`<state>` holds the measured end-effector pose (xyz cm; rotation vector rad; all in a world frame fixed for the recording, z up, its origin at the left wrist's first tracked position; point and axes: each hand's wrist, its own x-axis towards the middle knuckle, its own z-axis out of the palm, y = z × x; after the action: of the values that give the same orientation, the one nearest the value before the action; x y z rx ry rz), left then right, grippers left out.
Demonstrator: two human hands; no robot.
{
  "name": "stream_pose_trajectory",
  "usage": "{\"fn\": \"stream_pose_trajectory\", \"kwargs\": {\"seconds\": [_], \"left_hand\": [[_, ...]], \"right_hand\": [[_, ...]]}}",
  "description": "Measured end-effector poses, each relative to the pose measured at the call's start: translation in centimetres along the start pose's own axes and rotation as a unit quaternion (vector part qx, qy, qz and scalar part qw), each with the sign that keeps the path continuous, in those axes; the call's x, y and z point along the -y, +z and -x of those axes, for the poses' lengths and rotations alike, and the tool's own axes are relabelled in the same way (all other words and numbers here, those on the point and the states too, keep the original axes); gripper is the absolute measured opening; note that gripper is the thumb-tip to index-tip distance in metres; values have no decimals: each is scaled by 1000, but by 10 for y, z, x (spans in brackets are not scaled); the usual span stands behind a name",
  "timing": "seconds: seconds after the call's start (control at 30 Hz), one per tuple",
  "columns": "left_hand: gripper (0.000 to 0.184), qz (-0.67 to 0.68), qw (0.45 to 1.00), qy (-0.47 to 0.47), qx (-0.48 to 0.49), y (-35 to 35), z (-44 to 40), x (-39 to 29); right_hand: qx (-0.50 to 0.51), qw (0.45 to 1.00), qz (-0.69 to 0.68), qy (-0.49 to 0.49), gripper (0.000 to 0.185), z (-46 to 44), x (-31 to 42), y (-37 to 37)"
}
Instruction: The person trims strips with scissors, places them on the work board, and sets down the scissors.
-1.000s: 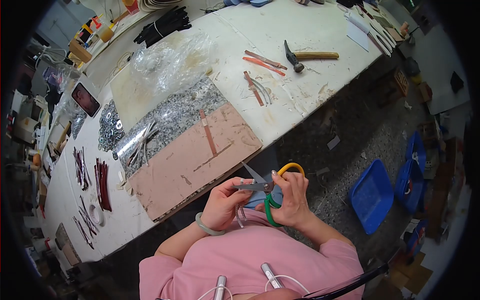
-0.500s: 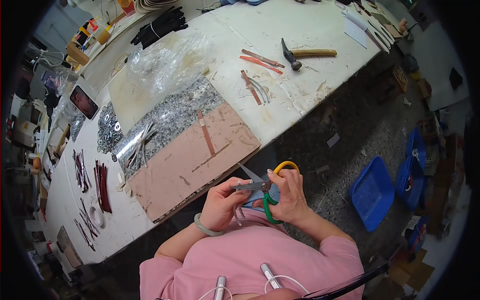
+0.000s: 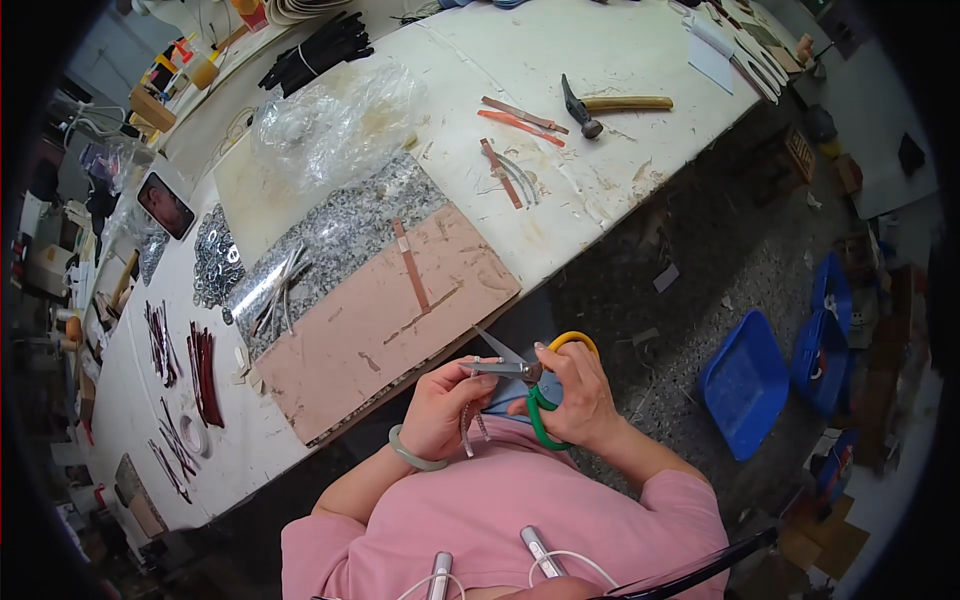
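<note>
My right hand [image 3: 582, 402] is closed on a pair of scissors [image 3: 530, 372] with one yellow and one green handle loop. Its blades are apart and point left, towards the fingers of my left hand [image 3: 438, 408]. That hand pinches a thin grey braided-looking strip [image 3: 466, 432], whose ends hang below the fingers. The lower blade lies at the left fingertips; whether it touches the strip I cannot tell. Both hands are in front of my body, just off the table edge. Beyond them lies a pinkish board [image 3: 370, 345] with a narrow brown strip [image 3: 411, 268] on it.
On the white table are a hammer [image 3: 615, 104], brown and orange strips [image 3: 522, 127], crumpled clear plastic [image 3: 330, 120], a heap of metal rings [image 3: 215, 260], dark red strips [image 3: 204, 375] and a phone-like screen [image 3: 166, 206]. Blue trays [image 3: 745, 385] stand at the right.
The hanging ends of the grey strip have shifted slightly left and down. The scissors and both hands stay almost where they were, blades still apart.
</note>
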<state>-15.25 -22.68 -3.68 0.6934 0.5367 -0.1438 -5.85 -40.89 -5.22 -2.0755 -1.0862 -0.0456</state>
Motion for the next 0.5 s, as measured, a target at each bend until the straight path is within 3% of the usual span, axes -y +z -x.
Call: {"fn": "stream_pose_trajectory", "kwargs": {"seconds": [0.33,0.5], "left_hand": [[22,-12,999,-38,-11,5,3,-6],[18,-5,1000,-9,2,-3,-1,2]], "right_hand": [[2,999,40,-2,78,-3,6,-7],[-5,1000,17,-4,73,-1,2,-2]]}}
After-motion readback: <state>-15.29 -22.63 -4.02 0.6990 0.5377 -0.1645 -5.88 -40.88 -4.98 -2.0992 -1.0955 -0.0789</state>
